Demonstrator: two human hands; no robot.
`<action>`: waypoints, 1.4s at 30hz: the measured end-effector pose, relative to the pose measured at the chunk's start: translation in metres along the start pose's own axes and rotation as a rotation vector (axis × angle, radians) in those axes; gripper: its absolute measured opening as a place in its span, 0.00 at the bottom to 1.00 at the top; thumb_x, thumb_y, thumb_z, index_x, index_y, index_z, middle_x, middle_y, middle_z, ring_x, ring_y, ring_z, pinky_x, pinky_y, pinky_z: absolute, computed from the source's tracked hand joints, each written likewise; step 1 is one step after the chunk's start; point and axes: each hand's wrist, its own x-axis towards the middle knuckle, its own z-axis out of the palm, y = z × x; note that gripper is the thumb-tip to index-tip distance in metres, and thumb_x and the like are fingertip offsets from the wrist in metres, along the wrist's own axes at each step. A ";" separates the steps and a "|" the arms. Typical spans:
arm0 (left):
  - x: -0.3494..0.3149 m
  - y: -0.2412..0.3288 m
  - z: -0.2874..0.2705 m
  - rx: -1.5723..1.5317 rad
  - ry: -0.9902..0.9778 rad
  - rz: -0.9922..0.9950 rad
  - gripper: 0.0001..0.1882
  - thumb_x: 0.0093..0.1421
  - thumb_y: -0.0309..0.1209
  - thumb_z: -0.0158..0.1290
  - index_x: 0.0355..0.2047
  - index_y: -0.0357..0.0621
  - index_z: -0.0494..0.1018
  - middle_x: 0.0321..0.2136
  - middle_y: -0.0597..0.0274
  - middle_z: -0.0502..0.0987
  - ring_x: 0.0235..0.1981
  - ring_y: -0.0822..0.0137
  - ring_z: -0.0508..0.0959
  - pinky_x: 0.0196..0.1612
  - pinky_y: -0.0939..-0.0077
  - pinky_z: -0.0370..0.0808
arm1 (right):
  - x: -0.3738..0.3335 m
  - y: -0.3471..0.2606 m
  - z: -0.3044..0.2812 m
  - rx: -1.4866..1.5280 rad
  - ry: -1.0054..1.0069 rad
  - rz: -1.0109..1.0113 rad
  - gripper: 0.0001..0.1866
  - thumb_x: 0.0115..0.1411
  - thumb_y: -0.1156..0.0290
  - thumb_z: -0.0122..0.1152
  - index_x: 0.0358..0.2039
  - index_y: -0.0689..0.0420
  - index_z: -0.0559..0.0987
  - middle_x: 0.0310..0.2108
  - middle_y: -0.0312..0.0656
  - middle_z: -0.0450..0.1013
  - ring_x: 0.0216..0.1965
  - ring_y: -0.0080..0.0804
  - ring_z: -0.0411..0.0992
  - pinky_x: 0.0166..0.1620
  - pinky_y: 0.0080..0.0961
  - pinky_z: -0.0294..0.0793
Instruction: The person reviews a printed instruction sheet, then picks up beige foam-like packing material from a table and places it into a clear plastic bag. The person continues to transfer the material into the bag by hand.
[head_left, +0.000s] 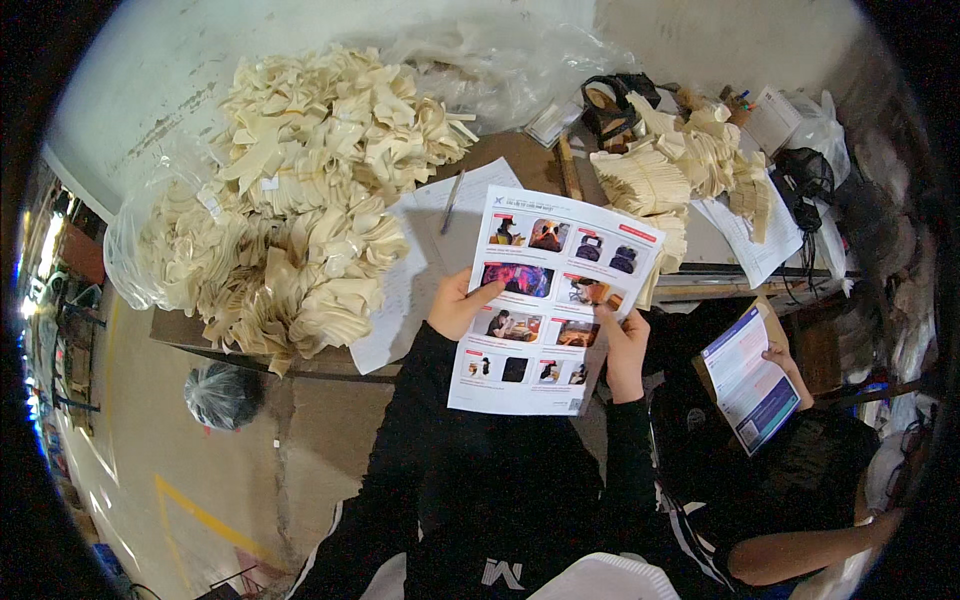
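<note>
A white printed sheet (550,310) with rows of small colour photos is held up, slightly tilted, in front of the person's body at the near edge of a brown bench (545,168). The left hand (460,305) pinches its left edge, thumb across the front; the right hand (626,348) grips the right edge lower down, thumb also in front. Just beyond, handwritten papers (425,225) lie on the bench with a pen (452,203) on them. To the left rises a large heap of cream-coloured flat pieces (330,150); a smaller pile of similar pieces (645,180) sits to the right. At far right, a co-worker's hand (785,368) holds a folded leaflet (745,370). A plastic-wrapped bundle (222,396) rests on the floor (225,475), lower left.
</note>
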 end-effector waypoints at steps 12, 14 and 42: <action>0.001 -0.010 -0.007 -0.118 -0.036 0.030 0.12 0.58 0.29 0.52 0.41 0.36 0.72 0.35 0.63 0.77 0.33 0.77 0.74 0.35 0.83 0.71 | -0.015 -0.052 0.005 -0.300 0.267 -0.224 0.20 0.56 0.78 0.54 0.50 0.65 0.66 0.38 0.43 0.71 0.37 0.21 0.67 0.41 0.20 0.67; 0.002 -0.006 -0.003 -0.137 -0.028 0.005 0.11 0.58 0.27 0.51 0.40 0.35 0.72 0.35 0.63 0.77 0.34 0.76 0.74 0.38 0.81 0.71 | -0.025 -0.066 0.009 -0.211 0.482 -0.286 0.19 0.57 0.79 0.51 0.50 0.62 0.66 0.31 0.39 0.70 0.36 0.21 0.68 0.40 0.18 0.67; 0.002 -0.022 -0.010 -0.002 0.123 0.074 0.13 0.56 0.27 0.53 0.42 0.36 0.72 0.37 0.64 0.76 0.36 0.74 0.74 0.42 0.80 0.69 | -0.028 -0.074 0.093 -0.105 -0.323 0.158 0.43 0.57 0.75 0.54 0.64 0.54 0.37 0.17 0.37 0.68 0.12 0.19 0.64 0.15 0.19 0.61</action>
